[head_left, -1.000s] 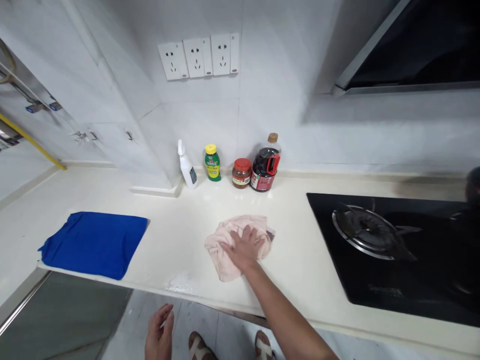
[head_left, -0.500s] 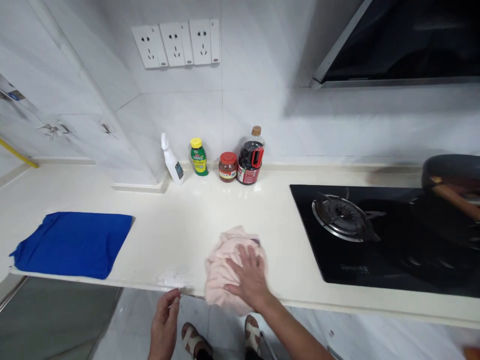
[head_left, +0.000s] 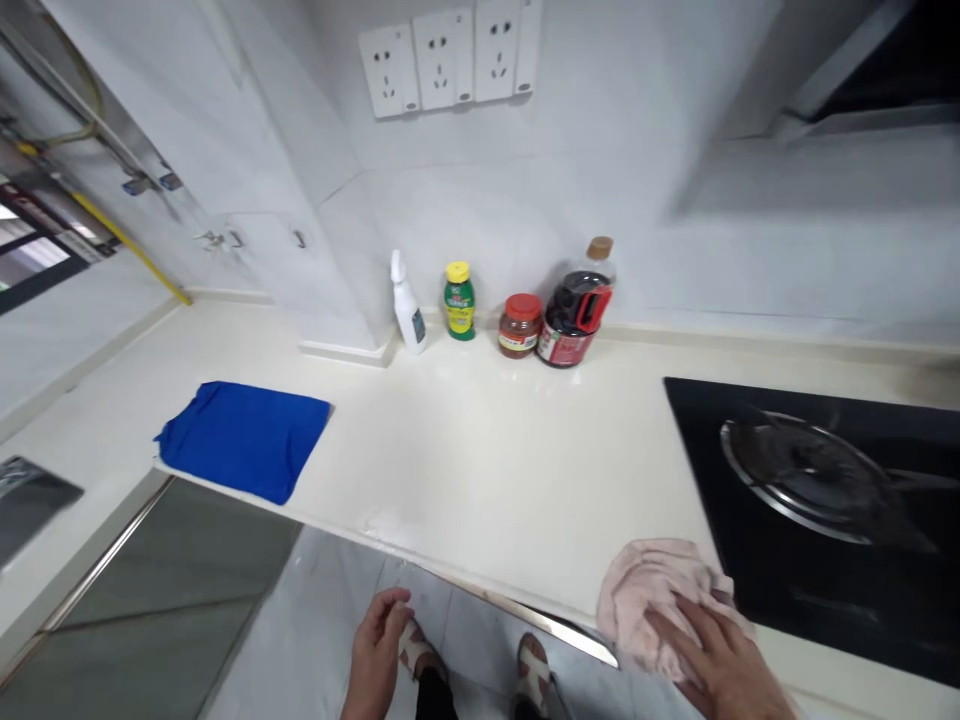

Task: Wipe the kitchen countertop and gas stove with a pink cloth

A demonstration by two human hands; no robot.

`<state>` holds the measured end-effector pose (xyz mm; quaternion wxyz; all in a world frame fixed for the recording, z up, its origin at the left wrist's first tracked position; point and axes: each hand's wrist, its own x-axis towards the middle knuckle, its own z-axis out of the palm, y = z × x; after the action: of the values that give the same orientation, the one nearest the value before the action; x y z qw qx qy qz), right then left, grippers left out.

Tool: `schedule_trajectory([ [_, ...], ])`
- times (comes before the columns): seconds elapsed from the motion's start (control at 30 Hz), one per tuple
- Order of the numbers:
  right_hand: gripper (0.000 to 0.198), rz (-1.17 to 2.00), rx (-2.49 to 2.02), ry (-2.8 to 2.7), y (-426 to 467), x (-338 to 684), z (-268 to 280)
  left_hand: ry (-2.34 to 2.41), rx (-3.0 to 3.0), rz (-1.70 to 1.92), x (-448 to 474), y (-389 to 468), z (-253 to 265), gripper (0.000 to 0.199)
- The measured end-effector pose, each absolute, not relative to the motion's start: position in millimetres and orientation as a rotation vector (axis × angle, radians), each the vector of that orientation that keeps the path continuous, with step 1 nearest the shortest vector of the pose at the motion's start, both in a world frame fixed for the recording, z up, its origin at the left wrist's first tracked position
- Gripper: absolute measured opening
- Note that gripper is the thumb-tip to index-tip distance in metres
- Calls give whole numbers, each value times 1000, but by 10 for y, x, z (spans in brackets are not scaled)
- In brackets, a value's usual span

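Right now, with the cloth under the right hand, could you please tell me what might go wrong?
The pink cloth under the right hand lies at the front edge of the counter, so it could slip off. It is also close beside the black stove and might brush it; whether that is hot does not show. The blue cloth reaches the front edge too and could be knocked down if a sleeve or arm caught it.
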<state>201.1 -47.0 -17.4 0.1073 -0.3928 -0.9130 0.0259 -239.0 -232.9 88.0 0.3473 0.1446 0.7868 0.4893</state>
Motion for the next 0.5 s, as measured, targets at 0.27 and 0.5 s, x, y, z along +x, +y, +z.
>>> schedule_trajectory([
  [0.27, 68, 291, -751, -2958, -743, -455, 257, 2053, 305, 1313, -2661, -2635, 956, 53],
  [0.5, 38, 420, -472, -2875, -1093, -2303, 492, 2191, 122, 1340, -3172, -3303, 774, 64],
])
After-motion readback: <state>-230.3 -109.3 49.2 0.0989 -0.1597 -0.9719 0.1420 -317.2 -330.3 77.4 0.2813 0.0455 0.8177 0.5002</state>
